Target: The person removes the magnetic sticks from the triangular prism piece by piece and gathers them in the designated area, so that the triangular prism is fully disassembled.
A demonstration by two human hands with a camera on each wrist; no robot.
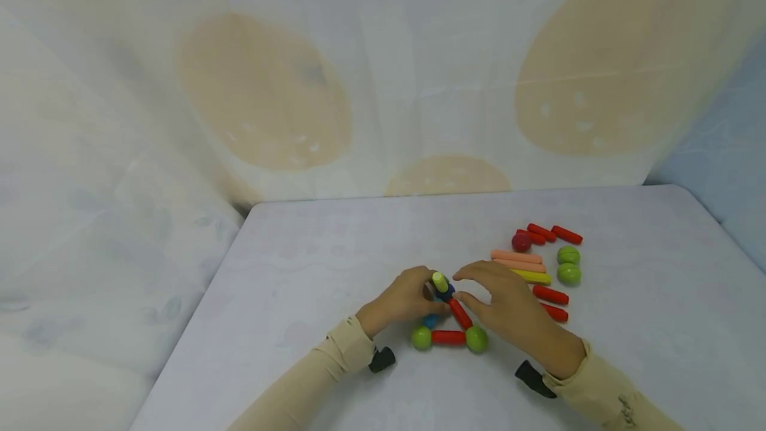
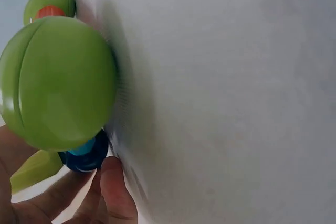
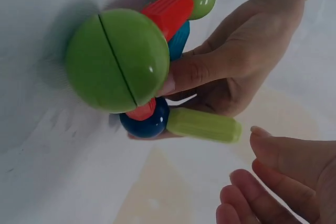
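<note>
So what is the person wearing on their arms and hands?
Both hands, the left hand and the right hand, are bare. Long cream sleeves reach the wrists, and the right cuff has small buttons. A small black device sits under each wrist.

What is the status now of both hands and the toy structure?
Left hand holds dark blue ball. Right hand open beside yellow-green stick. Spare sticks lie right, nothing blocking.

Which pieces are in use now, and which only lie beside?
In use: left hand holding dark blue ball; lime stick; red sticks; green balls; right hand hovering.
Lying about: orange sticks, yellow stick, maroon ball.
</note>
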